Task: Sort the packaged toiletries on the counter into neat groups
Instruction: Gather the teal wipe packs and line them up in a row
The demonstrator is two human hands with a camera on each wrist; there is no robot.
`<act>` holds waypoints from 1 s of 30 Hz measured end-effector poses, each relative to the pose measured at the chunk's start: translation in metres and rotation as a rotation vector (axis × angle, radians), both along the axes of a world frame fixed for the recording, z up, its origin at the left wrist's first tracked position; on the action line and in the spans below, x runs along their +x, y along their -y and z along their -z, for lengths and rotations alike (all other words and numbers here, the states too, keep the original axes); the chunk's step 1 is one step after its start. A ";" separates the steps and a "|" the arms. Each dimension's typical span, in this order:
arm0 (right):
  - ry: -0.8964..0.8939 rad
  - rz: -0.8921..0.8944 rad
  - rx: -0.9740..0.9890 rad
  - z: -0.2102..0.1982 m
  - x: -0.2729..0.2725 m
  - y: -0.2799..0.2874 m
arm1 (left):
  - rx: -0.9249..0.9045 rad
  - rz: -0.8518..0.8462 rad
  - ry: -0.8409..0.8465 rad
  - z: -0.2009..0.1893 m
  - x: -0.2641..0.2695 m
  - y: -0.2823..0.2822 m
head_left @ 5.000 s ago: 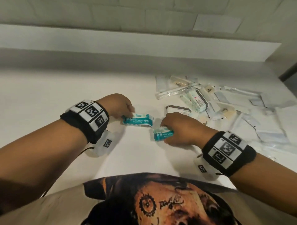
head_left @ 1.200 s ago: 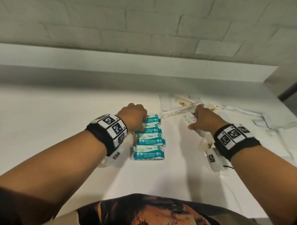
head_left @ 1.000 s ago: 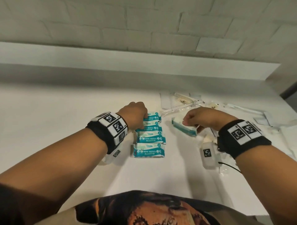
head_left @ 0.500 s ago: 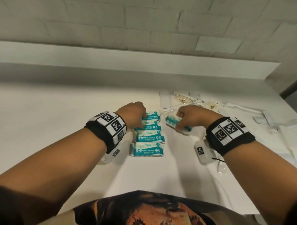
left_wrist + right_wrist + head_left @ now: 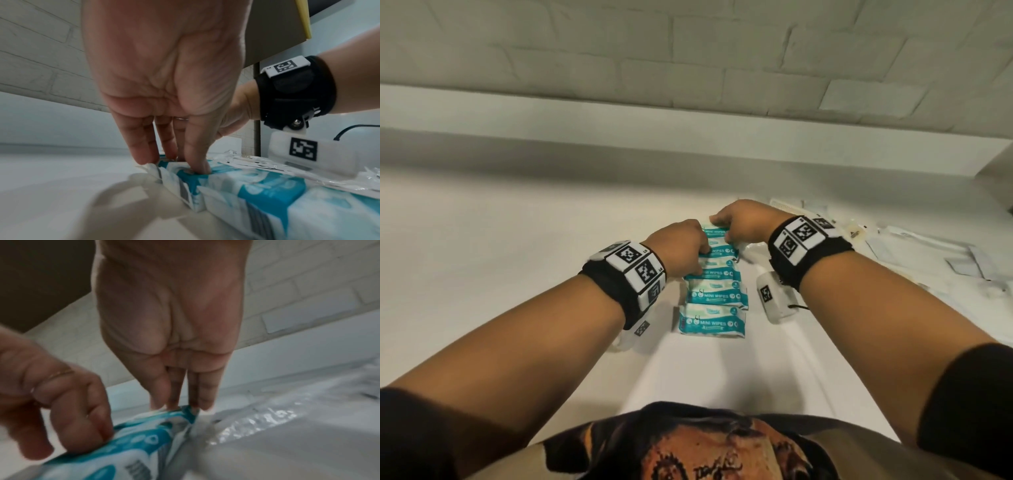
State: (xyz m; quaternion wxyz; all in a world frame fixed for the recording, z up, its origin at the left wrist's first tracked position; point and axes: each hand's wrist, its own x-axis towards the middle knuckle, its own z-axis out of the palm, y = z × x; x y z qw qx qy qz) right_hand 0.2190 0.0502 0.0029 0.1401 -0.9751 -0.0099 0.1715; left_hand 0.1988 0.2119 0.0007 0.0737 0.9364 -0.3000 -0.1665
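Head view — left hand (image 5: 681,248), right hand (image 5: 743,221) grip farthest wipes packs (image 5: 717,233).

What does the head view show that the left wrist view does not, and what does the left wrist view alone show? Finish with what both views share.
Only the head view: the whole column of mini wipes packs running away from the person, the back of the left hand, and the printed shirt.
Only the left wrist view: the left fingertips pressing on a pack's end, and a barcode on its side.
Both: the right hand, its wristband, clear-wrapped items and the white counter.
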 end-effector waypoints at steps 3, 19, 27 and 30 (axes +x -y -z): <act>0.033 0.018 0.081 0.001 -0.004 0.009 | 0.031 0.026 0.007 -0.004 0.000 0.001; -0.054 -0.164 -0.066 -0.004 -0.015 0.005 | 0.051 0.229 0.104 0.016 -0.068 -0.002; -0.060 -0.258 -0.239 -0.003 0.038 -0.008 | 0.083 0.183 0.084 0.015 -0.016 0.000; 0.041 -0.299 -0.362 -0.001 0.069 -0.007 | 0.101 0.161 0.075 0.010 0.021 0.005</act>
